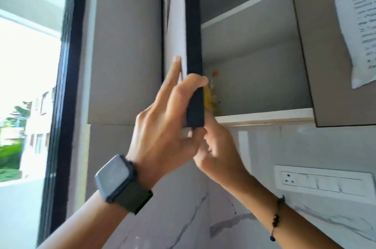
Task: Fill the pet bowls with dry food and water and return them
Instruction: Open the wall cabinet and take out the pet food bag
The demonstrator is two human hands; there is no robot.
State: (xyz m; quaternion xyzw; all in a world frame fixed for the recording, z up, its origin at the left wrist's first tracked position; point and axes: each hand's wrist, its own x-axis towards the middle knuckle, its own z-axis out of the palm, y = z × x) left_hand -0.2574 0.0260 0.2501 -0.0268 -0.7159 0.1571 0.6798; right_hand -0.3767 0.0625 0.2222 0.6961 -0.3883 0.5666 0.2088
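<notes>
An upper wall cabinet [264,117] stands open, and its left door [194,35] is seen edge-on as a dark strip. My left hand [162,126], with a watch on the wrist, grips the door's lower edge; the index finger lies straight along the outer face. My right hand [219,153] is just under the door's bottom corner, one finger reaching up to the cabinet's base. It is blurred and partly behind my left hand. A yellow packet [209,98] shows inside on the bottom shelf, mostly hidden by the door. No pet bowls are in view.
An upper shelf [244,4] inside looks bare. The right cabinet door [325,65] is closed and has a printed paper sheet [358,15] taped on it. A white switch and socket panel [325,181] sits on the marble wall below. A black-framed window [59,106] is at left.
</notes>
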